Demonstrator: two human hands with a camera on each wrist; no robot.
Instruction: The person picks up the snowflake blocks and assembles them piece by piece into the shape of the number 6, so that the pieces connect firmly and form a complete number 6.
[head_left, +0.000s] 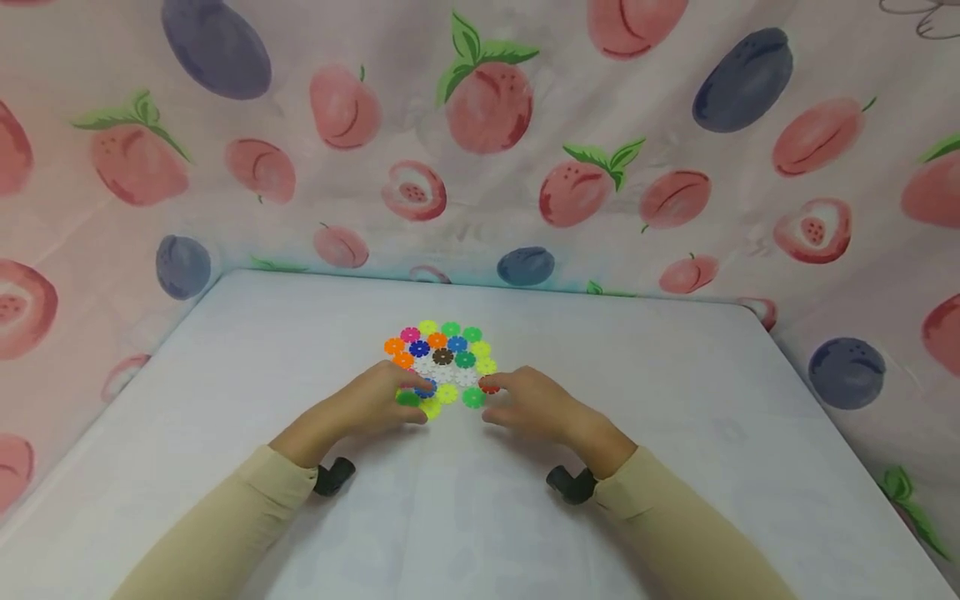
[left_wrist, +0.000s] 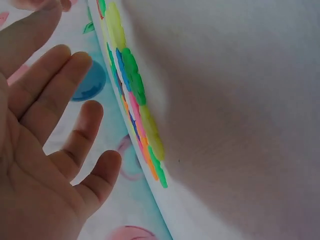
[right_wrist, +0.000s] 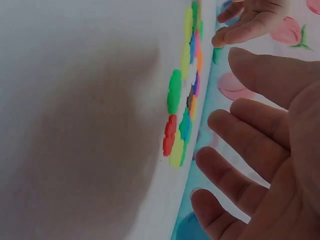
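Several notched plastic discs in many colours lie flat in a rounded cluster on the white table, with a brown disc point(head_left: 443, 357) near its middle and white discs point(head_left: 467, 378) below that. My left hand point(head_left: 380, 398) hovers over the cluster's lower left edge, by a blue disc point(head_left: 427, 388) and a green disc point(left_wrist: 134, 75). Over the lower right edge is my right hand point(head_left: 534, 407), near a red disc point(right_wrist: 170, 135) and a light green disc point(head_left: 474, 398). Both wrist views show loosely bent, spread fingers with nothing in them and space between them and the discs.
The white tabletop point(head_left: 675, 392) stretches around the discs. A fruit-printed cloth point(head_left: 480, 200) hangs behind and along both sides. A dark wrist camera point(head_left: 335, 476) juts out under the left wrist and another dark wrist camera point(head_left: 572, 484) under the right.
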